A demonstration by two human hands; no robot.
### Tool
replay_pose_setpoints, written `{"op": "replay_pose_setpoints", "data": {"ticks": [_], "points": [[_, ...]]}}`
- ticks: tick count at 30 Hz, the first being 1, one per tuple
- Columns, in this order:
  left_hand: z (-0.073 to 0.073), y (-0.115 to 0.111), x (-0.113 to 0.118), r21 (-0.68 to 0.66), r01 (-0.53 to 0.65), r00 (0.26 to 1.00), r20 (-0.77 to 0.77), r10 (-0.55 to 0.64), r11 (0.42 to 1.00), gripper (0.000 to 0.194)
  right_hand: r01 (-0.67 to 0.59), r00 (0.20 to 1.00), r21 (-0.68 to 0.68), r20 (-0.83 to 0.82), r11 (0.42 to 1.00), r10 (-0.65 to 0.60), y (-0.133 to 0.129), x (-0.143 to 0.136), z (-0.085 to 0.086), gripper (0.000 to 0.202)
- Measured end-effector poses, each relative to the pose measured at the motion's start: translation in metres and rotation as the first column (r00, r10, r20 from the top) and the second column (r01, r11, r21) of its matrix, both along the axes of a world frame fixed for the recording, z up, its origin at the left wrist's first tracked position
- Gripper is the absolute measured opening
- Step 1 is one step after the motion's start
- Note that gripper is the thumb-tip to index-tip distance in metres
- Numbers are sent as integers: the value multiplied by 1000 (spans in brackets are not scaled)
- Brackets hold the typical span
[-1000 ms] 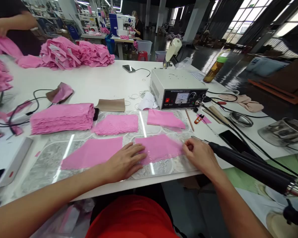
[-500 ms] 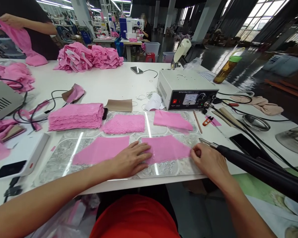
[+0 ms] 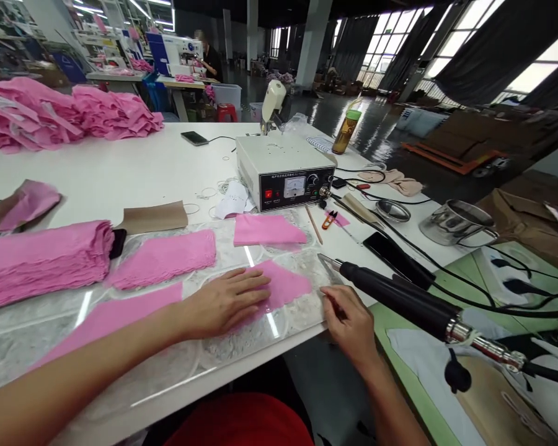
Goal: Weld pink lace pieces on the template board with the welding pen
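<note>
My left hand (image 3: 227, 303) lies flat, fingers stretched out, on a thin pink fabric piece (image 3: 291, 286) on the clear-covered marbled mat (image 3: 302, 313). My right hand (image 3: 351, 322) is by the table's front edge, apart from that piece, with its fingers curled in; whether something small is between them I cannot make out. Just above it a black handheld tool (image 3: 400, 296) with a pointed metal tip lies on the table, pointing left. A second flat pink piece (image 3: 116, 313) is partly under my left forearm. Behind are a lace-textured pink piece (image 3: 167, 257) and a folded pink piece (image 3: 270, 230).
A thick stack of pink fabric (image 3: 46, 257) stands at left, with pink heaps (image 3: 74, 114) behind. A control box (image 3: 286, 173) with a meter stands at the back. Orange thread snips (image 3: 329, 220), a black phone (image 3: 397, 260), cables and a metal mug (image 3: 456, 223) lie at right.
The view has swung to the right. My right hand has come away from the fabric's right corner toward the table edge. My left hand stays flat on the same piece.
</note>
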State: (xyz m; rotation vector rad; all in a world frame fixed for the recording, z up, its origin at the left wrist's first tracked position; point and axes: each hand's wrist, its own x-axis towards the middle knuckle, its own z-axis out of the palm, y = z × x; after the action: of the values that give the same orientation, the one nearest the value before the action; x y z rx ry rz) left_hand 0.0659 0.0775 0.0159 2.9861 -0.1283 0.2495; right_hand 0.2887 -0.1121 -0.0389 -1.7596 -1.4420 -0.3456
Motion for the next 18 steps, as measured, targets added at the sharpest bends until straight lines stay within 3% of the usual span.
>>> {"op": "replay_pose_setpoints", "data": {"ticks": [4,18], "points": [[-2,9,17,-7,74,995,-72,-74,997,43,5,998,-7,64,1000,-4,1,-2,-5,27],[-4,18,-2,-42,98,988,-112,-102,994,52,-12,995,13,100,1000,11,3,-1,-11,38]]}}
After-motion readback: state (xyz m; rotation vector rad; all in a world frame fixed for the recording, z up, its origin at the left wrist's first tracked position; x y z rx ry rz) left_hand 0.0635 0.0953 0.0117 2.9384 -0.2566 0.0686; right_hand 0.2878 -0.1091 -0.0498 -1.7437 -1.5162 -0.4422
